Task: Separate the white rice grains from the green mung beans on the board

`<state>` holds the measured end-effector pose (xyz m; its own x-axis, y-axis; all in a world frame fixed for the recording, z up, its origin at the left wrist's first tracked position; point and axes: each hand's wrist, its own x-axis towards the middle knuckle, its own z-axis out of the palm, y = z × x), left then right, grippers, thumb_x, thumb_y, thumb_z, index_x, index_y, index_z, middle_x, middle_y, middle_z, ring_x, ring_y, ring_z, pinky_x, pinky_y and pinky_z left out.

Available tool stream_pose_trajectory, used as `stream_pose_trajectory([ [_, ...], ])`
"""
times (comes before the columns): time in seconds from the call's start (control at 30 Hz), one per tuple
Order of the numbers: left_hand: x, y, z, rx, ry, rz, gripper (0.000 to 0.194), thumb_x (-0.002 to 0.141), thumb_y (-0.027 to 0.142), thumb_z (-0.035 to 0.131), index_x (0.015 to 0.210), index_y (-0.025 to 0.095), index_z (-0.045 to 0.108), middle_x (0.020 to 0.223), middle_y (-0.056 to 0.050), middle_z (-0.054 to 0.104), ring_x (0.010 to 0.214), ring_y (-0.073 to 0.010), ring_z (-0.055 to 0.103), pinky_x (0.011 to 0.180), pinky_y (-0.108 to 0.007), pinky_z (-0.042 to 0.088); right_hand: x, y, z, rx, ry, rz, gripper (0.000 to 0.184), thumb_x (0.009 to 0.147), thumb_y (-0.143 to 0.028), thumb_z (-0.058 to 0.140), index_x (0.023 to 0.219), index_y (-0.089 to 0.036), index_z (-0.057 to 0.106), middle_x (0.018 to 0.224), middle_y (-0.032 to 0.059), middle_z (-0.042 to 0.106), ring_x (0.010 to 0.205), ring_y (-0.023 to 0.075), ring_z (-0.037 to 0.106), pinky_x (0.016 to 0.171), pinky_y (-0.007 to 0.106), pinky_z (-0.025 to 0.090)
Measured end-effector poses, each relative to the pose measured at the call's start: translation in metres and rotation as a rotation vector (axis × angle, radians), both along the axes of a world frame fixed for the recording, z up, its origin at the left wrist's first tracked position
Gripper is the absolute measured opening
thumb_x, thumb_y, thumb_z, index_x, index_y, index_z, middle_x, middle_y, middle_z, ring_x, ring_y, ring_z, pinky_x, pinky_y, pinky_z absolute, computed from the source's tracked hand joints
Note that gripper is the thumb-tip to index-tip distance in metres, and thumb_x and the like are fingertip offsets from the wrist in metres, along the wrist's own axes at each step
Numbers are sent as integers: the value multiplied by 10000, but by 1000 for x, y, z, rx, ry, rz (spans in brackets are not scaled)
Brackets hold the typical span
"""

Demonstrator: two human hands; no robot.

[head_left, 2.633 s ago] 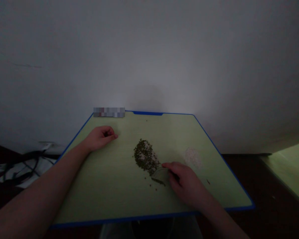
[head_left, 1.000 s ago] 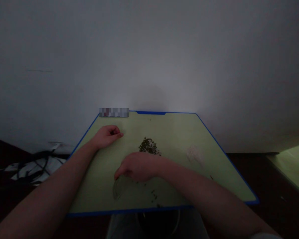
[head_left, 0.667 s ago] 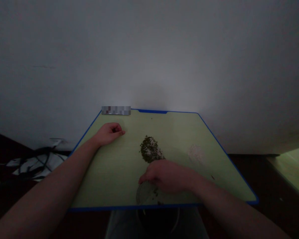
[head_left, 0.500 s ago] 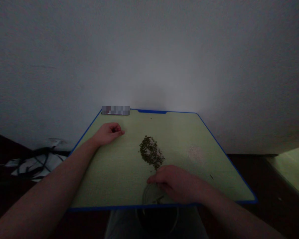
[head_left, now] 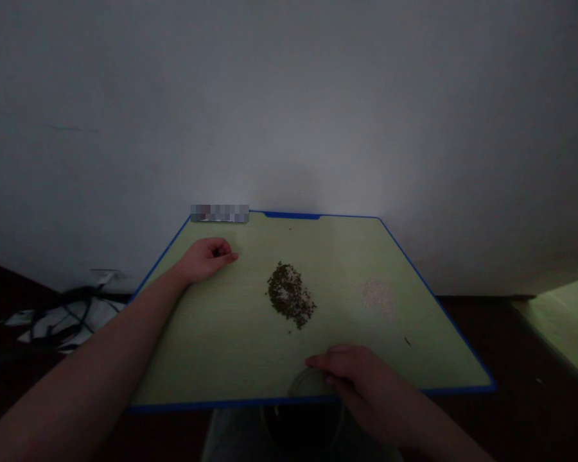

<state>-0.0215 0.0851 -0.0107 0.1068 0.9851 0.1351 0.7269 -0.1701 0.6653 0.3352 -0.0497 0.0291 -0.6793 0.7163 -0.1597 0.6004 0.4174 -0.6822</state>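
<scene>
My left hand (head_left: 208, 259) rests on the left part of the table with its fingers curled; what lies inside them, if anything, is hidden. To its right is a loose heap of small dark green, bean-like grains (head_left: 289, 295) mixed with pale ones. My right hand (head_left: 359, 385) is at the near edge, its thumb and fingers closed on the rim of a clear round dish (head_left: 298, 380), mostly hidden by the hand. Just below the edge, over the lap, sits a dark round bowl (head_left: 302, 428); its contents are too dark to make out.
The pale green table (head_left: 212, 346) has a blue rim. A thin patch of pale grains (head_left: 378, 296) and a small dark stick-like piece (head_left: 408, 341) lie on the right. A blurred-out flat object (head_left: 220, 214) lies at the far left corner. Cables (head_left: 74, 301) lie beyond the left edge.
My right hand has moved back toward me and to the right, away from the heap, with the clear dish. The left hand stays in place.
</scene>
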Motion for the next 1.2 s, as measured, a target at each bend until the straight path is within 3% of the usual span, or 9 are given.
stream_pose_trajectory([
  [0.13,-1,1,-2,1,-6,6,267,701,411,569,610,164,530,547,35,444,516,-94,405,486,-226,317,12,0,-7,26,33,-97,360,873,-178,406,1186,-245,572,1081,62,643,992,193,578,875,368,455],
  [0.33,-2,2,-1,-4,-6,-4,274,705,419,573,618,162,534,553,34,449,522,-98,415,491,-229,323,23,2,-18,217,-3,-263,338,899,-221,371,1180,-180,556,1038,102,637,943,202,589,834,379,472],
  [0.83,-1,1,1,-3,-16,-2,273,706,420,575,625,162,538,554,31,463,524,-100,425,498,-228,338,-5,25,-21,358,-15,-283,377,843,-118,387,1166,-149,580,921,95,642,856,192,597,799,348,491],
  [1.2,-3,2,0,-2,-11,-1,265,705,411,570,619,163,536,551,33,452,521,-99,412,501,-234,331,4,27,-18,377,-38,-335,343,875,-170,363,1134,-129,584,929,104,640,846,195,602,774,357,493],
])
